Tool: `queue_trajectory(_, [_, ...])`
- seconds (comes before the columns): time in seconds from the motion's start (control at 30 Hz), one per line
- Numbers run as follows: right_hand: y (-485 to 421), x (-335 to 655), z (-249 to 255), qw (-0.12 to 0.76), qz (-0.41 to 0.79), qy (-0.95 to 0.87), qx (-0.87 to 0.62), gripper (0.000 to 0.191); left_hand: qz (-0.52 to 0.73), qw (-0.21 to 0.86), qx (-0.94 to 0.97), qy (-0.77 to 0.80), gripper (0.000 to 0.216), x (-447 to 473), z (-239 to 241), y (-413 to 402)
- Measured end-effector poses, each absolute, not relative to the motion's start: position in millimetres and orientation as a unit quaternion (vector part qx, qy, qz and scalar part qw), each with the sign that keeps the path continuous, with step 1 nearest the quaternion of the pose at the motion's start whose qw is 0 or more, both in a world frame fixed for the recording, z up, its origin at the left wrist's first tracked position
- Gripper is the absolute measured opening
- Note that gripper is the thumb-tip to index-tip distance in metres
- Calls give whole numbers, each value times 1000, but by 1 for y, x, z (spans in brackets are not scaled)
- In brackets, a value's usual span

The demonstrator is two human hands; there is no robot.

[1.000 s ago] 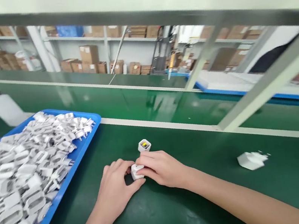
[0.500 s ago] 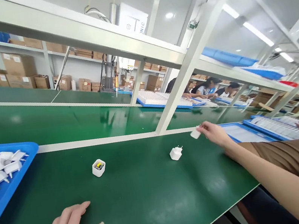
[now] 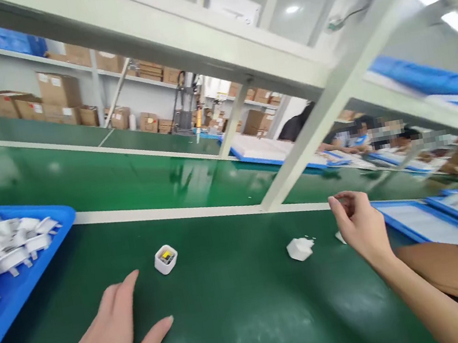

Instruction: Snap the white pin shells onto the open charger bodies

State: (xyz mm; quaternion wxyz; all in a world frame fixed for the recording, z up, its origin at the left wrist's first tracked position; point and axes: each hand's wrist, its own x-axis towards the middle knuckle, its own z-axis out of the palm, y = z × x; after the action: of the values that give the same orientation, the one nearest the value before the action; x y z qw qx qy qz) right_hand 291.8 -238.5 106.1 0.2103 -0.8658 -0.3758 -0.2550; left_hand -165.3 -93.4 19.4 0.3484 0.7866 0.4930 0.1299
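Observation:
My left hand [image 3: 111, 337] hovers palm-down over the green bench [image 3: 236, 316], thumb and fingers apart, holding nothing. Just beyond its fingertips stands a white charger housing [image 3: 166, 260], its open top showing yellow and dark parts inside. My right hand [image 3: 361, 225] is raised at the right with loosely curled fingers, a gap at the thumb, and nothing visible in them. Below it a small white piece [image 3: 340, 238] lies on the bench, partly covered by the hand. To the left of that piece, a white plug charger [image 3: 300, 249] lies on its side, pins pointing right.
A blue tray [image 3: 63, 214] of white plug parts borders the left side. More blue trays [image 3: 400, 225] lie at the right, near a person's brown clothing [image 3: 451, 269]. A slanted white post [image 3: 298, 165] rises from the bench's back strip. Other people work farther back.
My right hand has let go of the small white piece, which now lies on the bench. My left hand has come nearer the open housing. The camera view has shifted.

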Motion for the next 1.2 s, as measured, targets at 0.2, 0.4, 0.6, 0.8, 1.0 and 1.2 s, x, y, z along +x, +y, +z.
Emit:
queue_trajectory(0.2, [-159,170,107,163,-193,-672,-696,53,99,314,797,507,63,-117,46,-61])
queue_trajectory(0.4, [-148,160,101,204,-45,-708,-674,46,155,315,820,453,18,-97,36,-44])
queue_trajectory(0.6, [-110,122,76,229,70,-742,-626,47,26,260,892,370,62,-124,72,-51])
queue_trajectory(0.8, [-79,90,32,184,138,-822,-522,46,-15,51,812,582,21,-210,135,-13])
queue_trajectory(1.0, [-84,97,1,223,151,-832,-486,41,-47,-4,767,640,11,-273,114,17])
queue_trajectory(1.2, [-95,99,17,301,197,-805,-472,50,-59,-13,784,618,20,-271,110,23])
